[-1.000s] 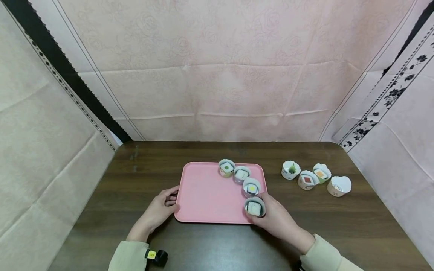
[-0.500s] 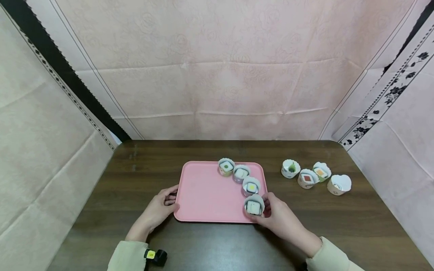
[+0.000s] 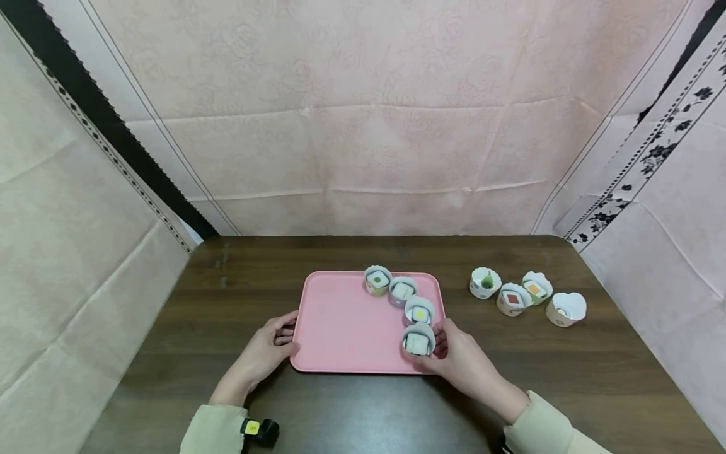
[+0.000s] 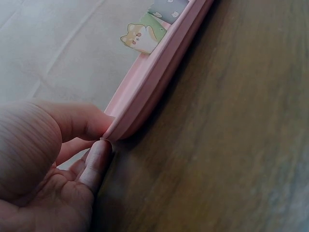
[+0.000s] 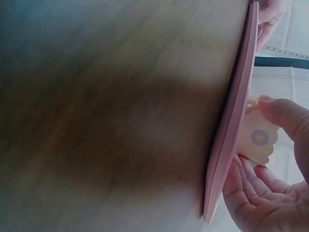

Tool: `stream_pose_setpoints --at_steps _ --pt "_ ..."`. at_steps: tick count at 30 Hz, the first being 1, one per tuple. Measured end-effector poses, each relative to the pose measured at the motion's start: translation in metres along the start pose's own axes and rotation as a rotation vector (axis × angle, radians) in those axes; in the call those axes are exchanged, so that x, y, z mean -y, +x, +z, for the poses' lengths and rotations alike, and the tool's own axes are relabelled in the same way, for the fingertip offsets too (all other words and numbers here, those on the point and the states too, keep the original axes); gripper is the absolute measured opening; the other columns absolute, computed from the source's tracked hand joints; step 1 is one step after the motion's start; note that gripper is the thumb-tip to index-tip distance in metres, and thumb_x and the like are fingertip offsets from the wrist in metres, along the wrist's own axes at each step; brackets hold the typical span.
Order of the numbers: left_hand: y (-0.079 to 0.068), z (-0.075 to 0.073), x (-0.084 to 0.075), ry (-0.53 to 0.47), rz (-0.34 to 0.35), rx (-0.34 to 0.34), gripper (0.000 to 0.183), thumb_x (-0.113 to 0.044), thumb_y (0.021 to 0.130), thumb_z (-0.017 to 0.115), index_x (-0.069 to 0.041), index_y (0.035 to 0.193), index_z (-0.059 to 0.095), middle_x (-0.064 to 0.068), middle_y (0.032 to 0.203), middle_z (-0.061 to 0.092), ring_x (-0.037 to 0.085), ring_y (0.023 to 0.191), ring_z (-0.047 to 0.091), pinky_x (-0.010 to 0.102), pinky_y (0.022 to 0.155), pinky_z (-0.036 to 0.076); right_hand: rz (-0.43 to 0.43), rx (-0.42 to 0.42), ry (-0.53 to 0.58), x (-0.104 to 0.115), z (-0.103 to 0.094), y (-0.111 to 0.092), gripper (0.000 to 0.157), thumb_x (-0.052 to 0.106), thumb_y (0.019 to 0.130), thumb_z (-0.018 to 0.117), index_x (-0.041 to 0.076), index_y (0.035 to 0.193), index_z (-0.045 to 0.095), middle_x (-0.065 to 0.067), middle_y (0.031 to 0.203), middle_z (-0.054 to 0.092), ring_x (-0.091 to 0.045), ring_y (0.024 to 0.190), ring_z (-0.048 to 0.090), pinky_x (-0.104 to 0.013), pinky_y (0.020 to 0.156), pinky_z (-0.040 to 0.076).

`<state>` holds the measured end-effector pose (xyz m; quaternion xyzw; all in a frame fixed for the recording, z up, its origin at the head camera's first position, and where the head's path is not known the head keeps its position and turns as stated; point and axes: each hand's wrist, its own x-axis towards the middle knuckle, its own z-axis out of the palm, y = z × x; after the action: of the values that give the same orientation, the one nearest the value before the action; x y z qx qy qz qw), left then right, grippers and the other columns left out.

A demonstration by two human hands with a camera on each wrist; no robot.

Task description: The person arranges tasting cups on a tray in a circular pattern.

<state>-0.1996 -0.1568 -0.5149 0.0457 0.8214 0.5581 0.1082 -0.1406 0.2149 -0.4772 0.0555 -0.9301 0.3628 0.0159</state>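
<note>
A pink tray (image 3: 346, 328) lies on the wooden table. My left hand (image 3: 273, 343) pinches its left edge, thumb on the rim and fingers beneath, as the left wrist view shows. At the tray's front right corner my right hand (image 3: 462, 359) holds a scalloped paper baking cup (image 3: 418, 340) between thumb and fingers. This cup has a pale square piece inside, and in the right wrist view its beige wall (image 5: 253, 128) bears a small star. Behind it, a cup with a yellow-marked square (image 3: 420, 312), a grey cup (image 3: 403, 291) and a green cup (image 3: 377, 280) run diagonally toward the back edge.
Right of the tray stands a group of similar cups: one with a green piece (image 3: 484, 283), one with a red square (image 3: 513, 299), one with an orange square (image 3: 537, 289) and a white one (image 3: 566, 309). Cloth curtains (image 3: 363, 157) enclose the table's back and sides.
My right hand has slid the front cup slightly left and back, close to the yellow-marked cup. Its fingers have shifted from the cup's far side to its right. My left hand stays on the tray.
</note>
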Motion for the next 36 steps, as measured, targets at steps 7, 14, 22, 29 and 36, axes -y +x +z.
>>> stream_pose_setpoints --at_steps 7,14,22,29,36 --pt "-0.001 -0.0007 -0.0017 0.012 -0.022 -0.002 0.061 -0.003 0.077 0.066 -0.019 0.132 0.044 0.006 0.121 0.042 0.021 0.1 0.05 0.028 0.078 0.047 0.008 0.007 0.02 0.0002 0.0005 0.0026 0.051 0.04 0.061 0.079 0.014 0.094 0.051 0.002 0.076 0.055 -0.011 0.068 0.052 -0.022 0.059 0.044" --pt "-0.0002 -0.0009 -0.0015 -0.005 -0.026 0.011 0.062 -0.002 0.078 0.065 -0.014 0.133 0.042 0.009 0.123 0.041 0.022 0.101 0.049 0.03 0.078 0.047 0.009 0.02 0.034 0.0028 0.0013 0.0041 0.05 0.038 0.062 0.08 0.014 0.095 0.051 0.002 0.078 0.055 -0.012 0.069 0.053 -0.023 0.059 0.044" --pt "0.0003 -0.0009 -0.0007 0.0 -0.002 0.0 0.061 -0.001 0.077 0.066 -0.018 0.131 0.044 0.005 0.12 0.043 0.02 0.099 0.051 0.026 0.077 0.047 0.009 0.027 0.033 0.0043 0.0015 0.0043 0.049 0.037 0.062 0.08 0.014 0.094 0.051 0.001 0.076 0.055 -0.013 0.068 0.052 -0.023 0.057 0.043" --pt "-0.0006 -0.0002 -0.0018 0.006 -0.011 -0.011 0.06 -0.002 0.077 0.066 -0.019 0.13 0.046 0.005 0.12 0.043 0.021 0.099 0.05 0.028 0.077 0.047 -0.002 0.027 0.026 0.0043 0.0031 0.0044 0.048 0.036 0.062 0.08 0.014 0.093 0.05 0.001 0.076 0.055 -0.012 0.067 0.052 -0.022 0.057 0.043" --pt "-0.0012 -0.0002 -0.0012 0.006 -0.015 -0.004 0.06 -0.002 0.077 0.066 -0.02 0.131 0.045 0.006 0.12 0.043 0.02 0.099 0.05 0.028 0.078 0.047 -0.023 0.015 0.021 0.0032 0.0025 0.0035 0.049 0.038 0.061 0.08 0.015 0.093 0.051 0.002 0.076 0.056 -0.011 0.068 0.054 -0.022 0.06 0.045"
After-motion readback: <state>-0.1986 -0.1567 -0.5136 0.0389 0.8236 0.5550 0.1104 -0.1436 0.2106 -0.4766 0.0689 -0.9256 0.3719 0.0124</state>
